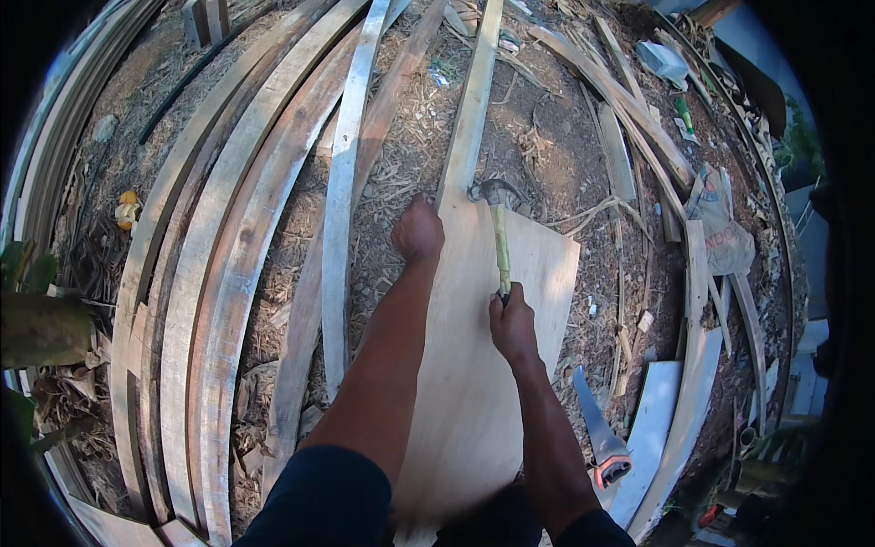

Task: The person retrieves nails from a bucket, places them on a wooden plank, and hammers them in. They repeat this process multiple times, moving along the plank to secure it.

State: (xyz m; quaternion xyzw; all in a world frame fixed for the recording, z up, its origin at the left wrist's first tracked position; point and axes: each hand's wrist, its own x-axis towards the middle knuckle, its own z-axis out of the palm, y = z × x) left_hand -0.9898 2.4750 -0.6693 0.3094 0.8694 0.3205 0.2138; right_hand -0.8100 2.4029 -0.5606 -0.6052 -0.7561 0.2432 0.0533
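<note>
A plywood sheet (472, 328) lies before me, and its far left corner meets a long timber batten (472, 116). My right hand (513, 321) grips the green handle of a claw hammer (501, 239). The hammer's metal head is at the sheet's far edge, beside the end of the batten. At the left edge of the sheet, close to that joint, is my left hand (418, 229) with its fingers curled. Its fingertips face away from me, so whatever they hold or pinch is hidden.
Several long timber boards (205, 273) lie to the left, with a pale batten (342, 178) closer in. A handsaw (596, 431) rests right of the sheet, near a white board (649, 417). Further right are scrap lengths (618, 102) and a printed sack (721, 219) on littered soil.
</note>
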